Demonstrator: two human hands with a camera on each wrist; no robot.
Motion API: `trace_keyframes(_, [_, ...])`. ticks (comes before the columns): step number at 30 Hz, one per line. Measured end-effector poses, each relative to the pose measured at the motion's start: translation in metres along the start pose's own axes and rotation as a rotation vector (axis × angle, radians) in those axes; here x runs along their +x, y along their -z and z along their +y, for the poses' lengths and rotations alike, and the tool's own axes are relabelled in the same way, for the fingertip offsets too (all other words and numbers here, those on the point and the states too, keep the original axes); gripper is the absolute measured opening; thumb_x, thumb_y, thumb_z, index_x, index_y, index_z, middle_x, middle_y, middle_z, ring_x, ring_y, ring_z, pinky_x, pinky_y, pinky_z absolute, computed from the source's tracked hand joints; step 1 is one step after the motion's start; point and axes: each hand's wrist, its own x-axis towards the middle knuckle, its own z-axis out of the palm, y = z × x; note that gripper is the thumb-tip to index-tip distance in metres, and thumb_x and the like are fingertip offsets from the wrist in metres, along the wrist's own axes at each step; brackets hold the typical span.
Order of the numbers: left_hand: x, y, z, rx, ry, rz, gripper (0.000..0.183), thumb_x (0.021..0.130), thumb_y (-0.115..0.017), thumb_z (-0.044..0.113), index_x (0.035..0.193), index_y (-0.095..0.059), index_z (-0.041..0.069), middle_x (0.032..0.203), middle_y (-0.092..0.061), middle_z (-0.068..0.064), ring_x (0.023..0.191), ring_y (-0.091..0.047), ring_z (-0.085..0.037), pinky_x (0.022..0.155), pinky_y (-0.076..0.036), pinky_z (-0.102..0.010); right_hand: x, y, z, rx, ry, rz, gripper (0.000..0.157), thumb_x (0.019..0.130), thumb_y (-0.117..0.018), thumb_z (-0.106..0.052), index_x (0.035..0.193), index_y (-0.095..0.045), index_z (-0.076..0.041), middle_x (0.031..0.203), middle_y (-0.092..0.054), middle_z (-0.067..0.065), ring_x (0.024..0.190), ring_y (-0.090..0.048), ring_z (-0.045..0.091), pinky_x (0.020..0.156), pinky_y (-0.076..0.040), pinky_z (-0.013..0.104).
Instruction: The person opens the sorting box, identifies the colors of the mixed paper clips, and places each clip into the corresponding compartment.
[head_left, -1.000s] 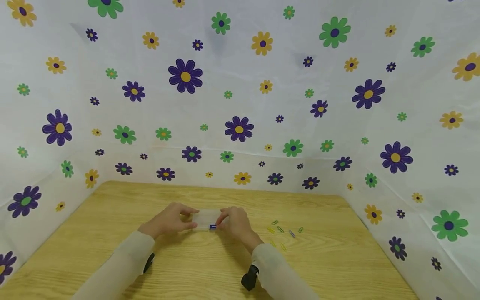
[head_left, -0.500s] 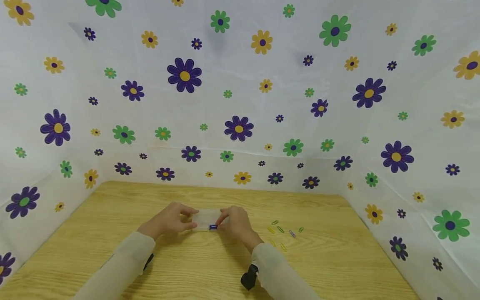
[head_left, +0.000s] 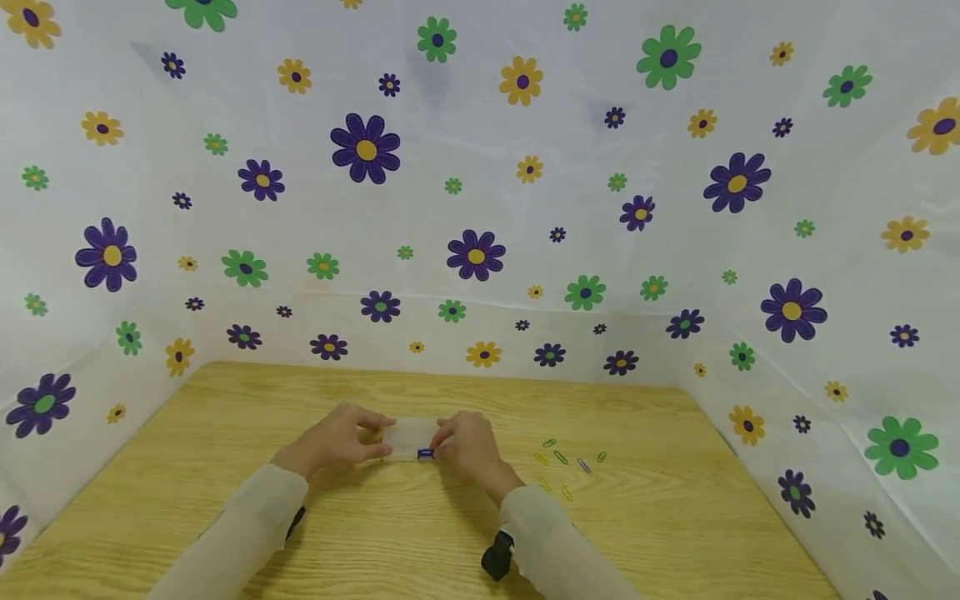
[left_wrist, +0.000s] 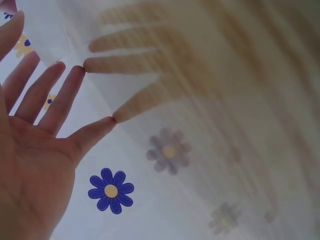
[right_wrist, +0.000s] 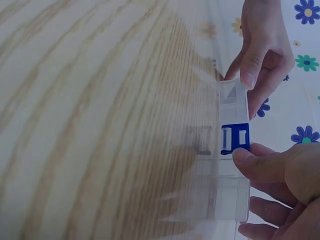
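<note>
A clear plastic box (head_left: 405,432) lies on the wood-grain tabletop between the two hands, its blue latch (right_wrist: 235,138) on the near side. My left hand (head_left: 335,440) grips the box's left end, thumb at the near corner and index finger at the far one. In the left wrist view the lower fingers of this hand (left_wrist: 42,145) reach to a glossy surface that mirrors them. My right hand (head_left: 468,446) holds the right part of the box. Its thumb (right_wrist: 257,165) presses at the edge of the latch, and the other fingers lie along the box beside it.
Several paper clips (head_left: 561,457), green, yellow and one purplish, lie scattered on the table (head_left: 675,500) to the right of the box. A white flower-patterned sheet (head_left: 420,217) walls in the back and both sides.
</note>
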Motion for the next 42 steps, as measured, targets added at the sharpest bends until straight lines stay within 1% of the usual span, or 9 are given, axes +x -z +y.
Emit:
trace_keyframes(10, [-0.001, 0.000, -0.002, -0.004, 0.003, 0.004, 0.049, 0.090, -0.080, 0.038, 0.129, -0.073, 0.009, 0.133, -0.071, -0.012, 0.129, -0.063, -0.039, 0.111, -0.045, -0.060, -0.001, 0.000, -0.001, -0.007, 0.013, -0.001, 0.006, 0.078, -0.088, -0.010, 0.075, -0.083, -0.011, 0.110, -0.078, 0.013, 0.113, -0.074, 0.027, 0.095, -0.059, 0.042])
trace_keyframes(21, [-0.001, 0.000, -0.001, -0.022, -0.005, 0.008, 0.048, 0.089, -0.081, 0.034, 0.128, -0.073, 0.006, 0.132, -0.071, -0.012, 0.127, -0.065, -0.038, 0.110, -0.047, -0.058, 0.000, -0.001, -0.001, -0.013, 0.012, -0.006, 0.008, 0.078, -0.088, -0.008, 0.073, -0.082, -0.011, 0.104, -0.079, 0.011, 0.109, -0.076, 0.023, 0.082, -0.063, 0.035])
trace_keyframes(23, [-0.001, -0.001, -0.001, -0.024, -0.007, 0.009, 0.048, 0.089, -0.081, 0.033, 0.127, -0.073, 0.006, 0.132, -0.071, -0.013, 0.126, -0.065, -0.038, 0.110, -0.047, -0.058, -0.001, -0.001, -0.001, -0.053, 0.032, -0.026, 0.010, 0.077, -0.089, -0.008, 0.071, -0.082, -0.012, 0.106, -0.080, 0.009, 0.111, -0.075, 0.023, 0.084, -0.062, 0.035])
trace_keyframes(25, [0.000, -0.001, -0.001, -0.022, -0.002, 0.012, 0.047, 0.089, -0.081, 0.033, 0.127, -0.073, 0.006, 0.132, -0.071, -0.013, 0.127, -0.065, -0.038, 0.110, -0.047, -0.058, -0.003, -0.002, -0.002, -0.106, 0.079, -0.041, 0.011, 0.079, -0.088, -0.007, 0.070, -0.082, -0.012, 0.106, -0.080, 0.009, 0.114, -0.074, 0.024, 0.086, -0.061, 0.035])
trace_keyframes(29, [0.001, 0.001, -0.005, -0.016, 0.004, 0.017, 0.047, 0.090, -0.081, 0.033, 0.128, -0.073, 0.007, 0.133, -0.071, -0.012, 0.128, -0.064, -0.038, 0.110, -0.046, -0.058, -0.003, 0.000, -0.004, -0.204, 0.154, -0.074, 0.012, 0.081, -0.085, -0.006, 0.073, -0.083, -0.014, 0.111, -0.079, 0.010, 0.120, -0.071, 0.026, 0.093, -0.060, 0.039])
trace_keyframes(31, [0.001, 0.002, -0.006, -0.020, -0.002, 0.016, 0.047, 0.090, -0.081, 0.034, 0.128, -0.073, 0.007, 0.133, -0.071, -0.012, 0.128, -0.064, -0.039, 0.111, -0.046, -0.059, 0.000, 0.002, -0.005, -0.208, 0.156, -0.089, 0.010, 0.080, -0.084, -0.006, 0.074, -0.083, -0.014, 0.107, -0.080, 0.007, 0.119, -0.071, 0.024, 0.094, -0.059, 0.039])
trace_keyframes(33, [0.001, 0.002, -0.007, -0.029, -0.008, 0.014, 0.047, 0.089, -0.081, 0.034, 0.127, -0.073, 0.007, 0.133, -0.070, -0.013, 0.128, -0.064, -0.040, 0.110, -0.045, -0.060, 0.002, 0.004, -0.004, -0.193, 0.138, -0.124, 0.010, 0.080, -0.085, -0.007, 0.075, -0.083, -0.015, 0.108, -0.080, 0.006, 0.120, -0.070, 0.023, 0.098, -0.058, 0.040])
trace_keyframes(38, [0.000, 0.000, -0.006, -0.031, 0.001, 0.008, 0.047, 0.090, -0.080, 0.034, 0.128, -0.073, 0.007, 0.134, -0.070, -0.012, 0.128, -0.063, -0.040, 0.110, -0.046, -0.060, 0.005, 0.014, -0.001, -0.141, 0.094, -0.202, 0.006, 0.085, -0.084, -0.011, 0.080, -0.082, -0.015, 0.119, -0.078, 0.006, 0.121, -0.070, 0.026, 0.102, -0.056, 0.042])
trace_keyframes(42, [-0.001, 0.000, -0.004, -0.012, -0.008, 0.011, 0.046, 0.091, -0.080, 0.032, 0.128, -0.072, 0.006, 0.132, -0.071, -0.013, 0.126, -0.065, -0.039, 0.109, -0.047, -0.059, 0.008, 0.023, 0.001, -0.166, 0.131, -0.249, 0.003, 0.089, -0.080, -0.014, 0.090, -0.082, -0.016, 0.117, -0.078, 0.001, 0.116, -0.071, 0.023, 0.099, -0.057, 0.040])
